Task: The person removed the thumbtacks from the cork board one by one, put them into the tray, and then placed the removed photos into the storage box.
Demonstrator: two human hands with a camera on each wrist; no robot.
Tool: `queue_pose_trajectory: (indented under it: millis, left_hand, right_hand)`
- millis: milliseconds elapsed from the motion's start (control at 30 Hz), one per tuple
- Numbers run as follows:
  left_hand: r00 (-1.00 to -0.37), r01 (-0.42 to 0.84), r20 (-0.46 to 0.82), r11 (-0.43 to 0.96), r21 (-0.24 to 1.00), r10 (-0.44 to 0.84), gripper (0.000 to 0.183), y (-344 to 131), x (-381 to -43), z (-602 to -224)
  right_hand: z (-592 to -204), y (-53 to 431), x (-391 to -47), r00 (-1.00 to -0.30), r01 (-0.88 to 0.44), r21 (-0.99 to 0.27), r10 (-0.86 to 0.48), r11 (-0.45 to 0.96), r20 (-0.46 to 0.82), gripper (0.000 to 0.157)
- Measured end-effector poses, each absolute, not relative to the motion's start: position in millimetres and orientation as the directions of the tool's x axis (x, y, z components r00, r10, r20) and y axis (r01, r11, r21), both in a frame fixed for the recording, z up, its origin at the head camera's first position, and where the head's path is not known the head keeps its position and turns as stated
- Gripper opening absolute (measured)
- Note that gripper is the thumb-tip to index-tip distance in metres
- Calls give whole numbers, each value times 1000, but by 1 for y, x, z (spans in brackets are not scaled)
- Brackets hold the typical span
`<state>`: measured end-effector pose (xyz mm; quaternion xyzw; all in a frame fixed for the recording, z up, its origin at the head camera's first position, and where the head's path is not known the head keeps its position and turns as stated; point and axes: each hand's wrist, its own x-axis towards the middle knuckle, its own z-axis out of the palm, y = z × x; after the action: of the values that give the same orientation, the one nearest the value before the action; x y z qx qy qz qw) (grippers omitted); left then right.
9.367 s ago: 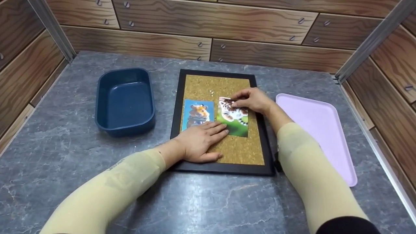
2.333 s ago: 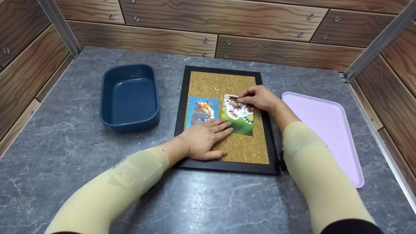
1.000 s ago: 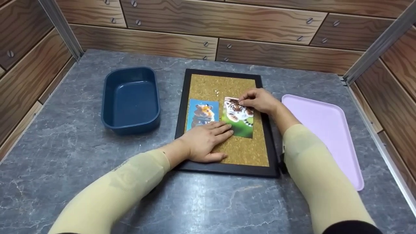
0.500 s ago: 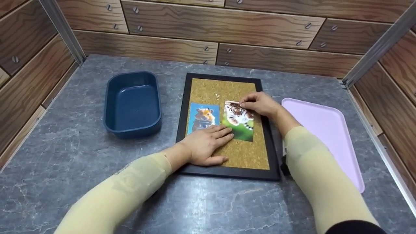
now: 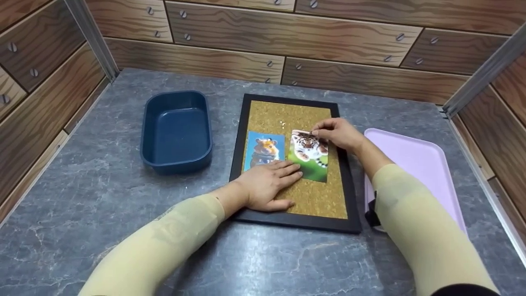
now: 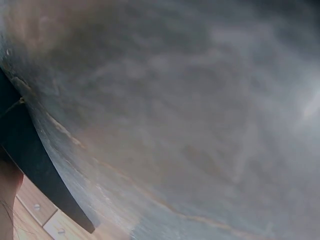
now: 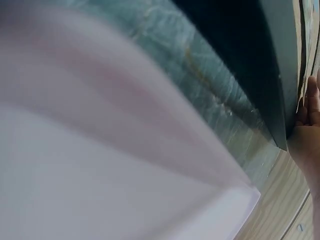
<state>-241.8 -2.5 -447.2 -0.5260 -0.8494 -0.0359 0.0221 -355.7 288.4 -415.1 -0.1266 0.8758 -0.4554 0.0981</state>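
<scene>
Your right hand (image 5: 342, 134) pinches the tiger picture (image 5: 309, 156) near one o'clock, your flat left hand (image 5: 265, 187) covers its seven o'clock corner on the corkboard (image 5: 318, 202), and uneven tugging could crease it.

Gray marbled tabletop (image 5: 296, 263), blue tub (image 5: 176, 167), corkboard (image 5: 320, 201), lilac tray (image 5: 423, 164)

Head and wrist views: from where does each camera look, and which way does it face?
Head: on the head, facing forward and down at the board; left hand, right hand and both forearms show.
Left wrist: on that wrist, facing the blurred table; some skin shows, lower left.
Right wrist: on that wrist, facing the tray; the right hand shows, far right.
Head and right wrist share the tray.
</scene>
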Motion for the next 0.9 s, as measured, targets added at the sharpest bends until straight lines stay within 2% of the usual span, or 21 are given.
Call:
queue_pose_trajectory:
  millis: [267,900]
  left_hand:
    - [-448,894,69,445,53,892,81,-2,-242,-447]
    - [-446,895,74,443,54,892,80,-2,-243,-449]
  right_hand:
    - [-411,288,-356,-954,-114,-853,-296,510,-49,28]
    - [-395,287,-342,-939,-161,-896,-343,413,11,28]
